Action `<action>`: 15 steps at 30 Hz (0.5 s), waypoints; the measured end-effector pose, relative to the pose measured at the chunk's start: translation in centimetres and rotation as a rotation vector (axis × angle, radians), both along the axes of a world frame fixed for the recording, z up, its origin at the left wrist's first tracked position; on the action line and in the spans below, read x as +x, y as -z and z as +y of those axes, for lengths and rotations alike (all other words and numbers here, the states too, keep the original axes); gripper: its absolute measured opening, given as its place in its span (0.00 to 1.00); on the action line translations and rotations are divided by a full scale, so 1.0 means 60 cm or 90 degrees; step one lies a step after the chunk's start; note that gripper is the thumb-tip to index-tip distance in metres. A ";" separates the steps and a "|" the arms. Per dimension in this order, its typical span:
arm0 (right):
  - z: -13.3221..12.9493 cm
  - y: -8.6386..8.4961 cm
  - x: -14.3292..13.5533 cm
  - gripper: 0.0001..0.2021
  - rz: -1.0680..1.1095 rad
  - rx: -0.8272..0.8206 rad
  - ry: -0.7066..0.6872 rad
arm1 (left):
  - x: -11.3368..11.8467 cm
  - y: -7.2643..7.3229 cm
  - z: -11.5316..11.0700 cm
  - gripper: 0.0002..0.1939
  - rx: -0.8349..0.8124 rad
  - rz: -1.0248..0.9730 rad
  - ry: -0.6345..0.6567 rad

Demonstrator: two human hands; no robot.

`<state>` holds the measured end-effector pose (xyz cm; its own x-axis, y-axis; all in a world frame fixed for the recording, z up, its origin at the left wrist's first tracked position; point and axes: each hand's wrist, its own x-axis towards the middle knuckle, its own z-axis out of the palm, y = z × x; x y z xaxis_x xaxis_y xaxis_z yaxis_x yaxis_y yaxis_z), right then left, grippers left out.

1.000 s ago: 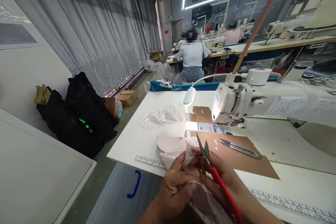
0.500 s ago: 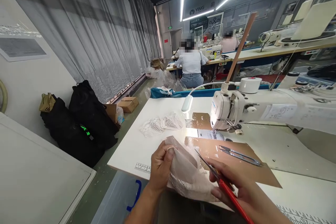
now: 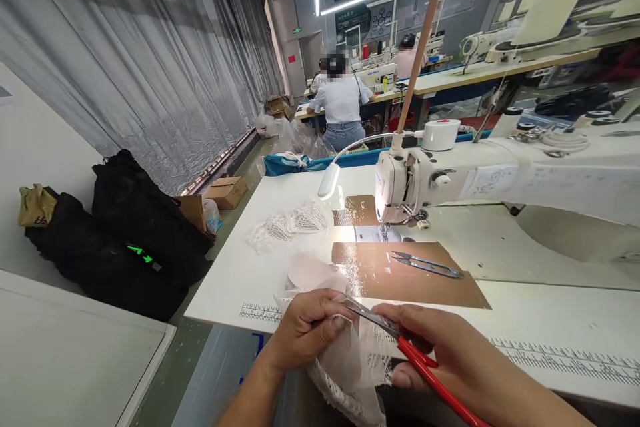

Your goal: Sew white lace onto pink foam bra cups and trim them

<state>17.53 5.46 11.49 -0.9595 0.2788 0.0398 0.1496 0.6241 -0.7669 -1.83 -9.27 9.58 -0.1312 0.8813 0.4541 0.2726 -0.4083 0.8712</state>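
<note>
Pale lace fabric [image 3: 345, 360] hangs over the table's front edge, pinched between the thumb and fingers of my left hand [image 3: 310, 330]. My right hand [image 3: 430, 347] grips red-handled scissors [image 3: 430, 373], whose blades point left and reach the fabric beside my left fingertips. A pale cup-shaped part of the fabric lies on the table just beyond my left hand. Farther back on the white table rests another white lace piece [image 3: 290, 225]. Small metal thread snips [image 3: 427, 265] lie on the brown board [image 3: 400, 283] in front of the sewing machine [image 3: 400, 187].
A small lamp [image 3: 329, 181] shines beside the machine needle. Printed rulers mark the table's front edge. To the left stand black bags [image 3: 145, 227] and a cardboard box [image 3: 225, 192]. People sit at machines farther back, one in a white top [image 3: 341, 103].
The scissors have moved left, and their blades now meet the fabric at my left fingers. The fabric has turned and hangs lower. The camera view has shifted right.
</note>
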 end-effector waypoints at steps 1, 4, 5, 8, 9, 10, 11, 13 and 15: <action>-0.002 0.000 -0.002 0.21 -0.026 -0.014 -0.014 | 0.002 0.000 -0.001 0.11 0.000 0.000 -0.001; -0.004 -0.001 -0.007 0.19 -0.040 -0.027 -0.017 | 0.006 -0.002 -0.002 0.12 0.004 0.000 -0.005; -0.004 0.000 -0.008 0.19 -0.028 -0.025 -0.014 | 0.007 -0.003 -0.001 0.12 0.004 0.001 -0.005; -0.004 0.004 -0.011 0.19 0.002 -0.026 -0.016 | 0.009 -0.002 0.000 0.12 0.001 -0.002 -0.003; -0.004 0.006 -0.012 0.18 0.002 -0.028 -0.019 | 0.009 -0.001 0.001 0.12 0.000 -0.003 -0.004; -0.004 0.008 -0.012 0.17 -0.003 -0.029 -0.022 | 0.009 0.000 0.001 0.12 0.001 -0.003 -0.007; -0.005 0.009 -0.013 0.16 -0.015 -0.029 -0.025 | 0.008 0.001 0.001 0.12 0.002 -0.002 -0.008; -0.006 0.011 -0.013 0.14 -0.052 -0.025 -0.031 | 0.007 0.002 0.000 0.12 0.001 0.004 -0.012; -0.007 0.013 -0.013 0.14 -0.091 -0.015 -0.037 | 0.005 0.004 -0.002 0.12 0.000 0.009 -0.014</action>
